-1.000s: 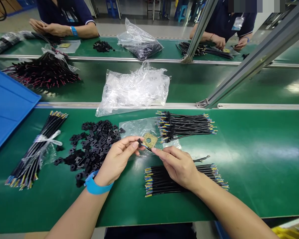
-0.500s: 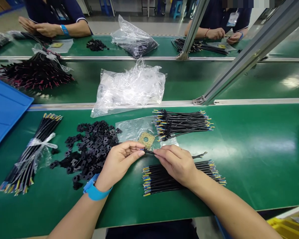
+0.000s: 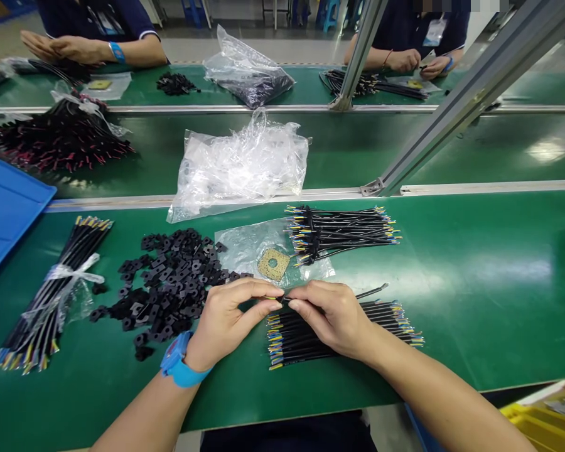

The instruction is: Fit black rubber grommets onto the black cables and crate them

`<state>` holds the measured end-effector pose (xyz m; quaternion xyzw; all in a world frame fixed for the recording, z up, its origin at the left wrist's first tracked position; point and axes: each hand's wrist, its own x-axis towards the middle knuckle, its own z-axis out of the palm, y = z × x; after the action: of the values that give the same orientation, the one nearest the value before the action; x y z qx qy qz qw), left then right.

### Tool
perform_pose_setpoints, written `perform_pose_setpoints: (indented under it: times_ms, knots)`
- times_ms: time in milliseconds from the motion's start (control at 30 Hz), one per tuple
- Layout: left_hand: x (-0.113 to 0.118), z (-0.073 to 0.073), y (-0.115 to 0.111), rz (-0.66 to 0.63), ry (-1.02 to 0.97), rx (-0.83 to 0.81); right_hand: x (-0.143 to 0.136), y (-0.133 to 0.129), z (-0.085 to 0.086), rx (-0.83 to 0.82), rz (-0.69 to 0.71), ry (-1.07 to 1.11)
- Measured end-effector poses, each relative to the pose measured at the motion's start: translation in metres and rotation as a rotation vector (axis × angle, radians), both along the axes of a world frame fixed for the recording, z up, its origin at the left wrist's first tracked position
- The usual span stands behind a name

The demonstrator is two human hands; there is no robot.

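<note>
My right hand (image 3: 336,314) is closed in a pinch on a short black cable, whose bare tail (image 3: 373,292) sticks out to the right. My left hand (image 3: 238,314), with a blue wrist strap, pinches a small black part (image 3: 284,301) at the cable's other end, mostly hidden by the fingertips. A bit of yellow wire shows between the left fingers. Below my right hand lies a row of black cables (image 3: 301,342) with coloured wire ends. Left of my left hand is a heap of small black pieces with holes (image 3: 169,282). Beyond the fingertips lies a yellowish sponge (image 3: 274,264).
Cables fitted with black pieces (image 3: 346,229) lie behind my right hand. A tied cable bundle (image 3: 56,289) and a blue tray (image 3: 9,213) are at left. Clear plastic bags (image 3: 245,163) lie by the metal rail. A slanting metal post (image 3: 452,107) stands at right. Two people work opposite.
My hands have come closer together, the right fingers sliding along the cable toward the left fingertips. Both hands sit slightly lower, and the view has shifted a little.
</note>
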<state>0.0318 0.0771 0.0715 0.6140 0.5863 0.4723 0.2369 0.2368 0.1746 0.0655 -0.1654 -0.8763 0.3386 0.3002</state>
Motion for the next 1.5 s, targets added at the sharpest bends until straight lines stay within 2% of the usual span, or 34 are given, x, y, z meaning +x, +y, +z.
perform_pose_setpoints:
  times_ms: [133,267,367,467,533,600,667,733,800,933,1033,1067,1167,1233,1333,1500]
  knots:
    - [0.000,0.001,-0.001,-0.066,-0.014,-0.035,0.002,0.000,0.005,-0.110,0.066,-0.045]
    - [0.000,-0.001,-0.001,-0.083,-0.014,-0.067,0.000,0.002,0.001,-0.119,0.105,-0.056]
    - [-0.004,-0.003,-0.003,-0.067,-0.058,-0.095,-0.003,0.003,0.001,-0.051,0.091,-0.005]
    - [-0.016,-0.002,-0.006,-0.046,-0.215,-0.042,0.000,0.002,0.007,0.098,0.039,0.078]
    - [-0.029,0.002,-0.007,0.100,-0.274,0.057,0.008,0.003,0.014,0.234,-0.073,0.161]
    - [-0.043,0.006,-0.008,0.358,-0.165,0.083,0.020,0.008,0.020,0.386,-0.261,0.266]
    - [-0.055,0.009,-0.007,0.509,0.082,0.001,0.029,0.020,0.020,0.539,-0.446,0.307]
    - [-0.063,0.009,-0.007,0.483,0.335,-0.102,0.033,0.038,0.016,0.648,-0.556,0.227]
    - [-0.064,0.006,-0.006,0.376,0.516,-0.162,0.029,0.057,0.007,0.695,-0.586,0.142]
    - [-0.052,-0.008,-0.001,0.233,0.696,-0.209,0.018,0.079,-0.005,0.641,-0.565,-0.008]
    - [-0.042,-0.015,0.002,0.199,0.773,-0.206,0.016,0.072,-0.002,0.532,-0.500,-0.085]
    - [-0.040,-0.017,0.003,0.188,0.783,-0.200,0.017,0.066,-0.001,0.485,-0.413,-0.104]
    - [-0.039,-0.019,0.004,0.140,0.780,-0.189,0.019,0.046,0.000,0.328,-0.036,-0.267]
    - [-0.041,-0.020,0.004,0.110,0.764,-0.188,0.018,0.035,-0.003,0.275,0.121,-0.415]
    - [-0.042,-0.021,0.001,0.055,0.700,-0.188,0.016,0.025,-0.008,0.289,0.162,-0.536]
    - [-0.040,-0.017,-0.003,0.021,0.638,-0.216,0.012,0.017,-0.007,0.299,0.155,-0.586]
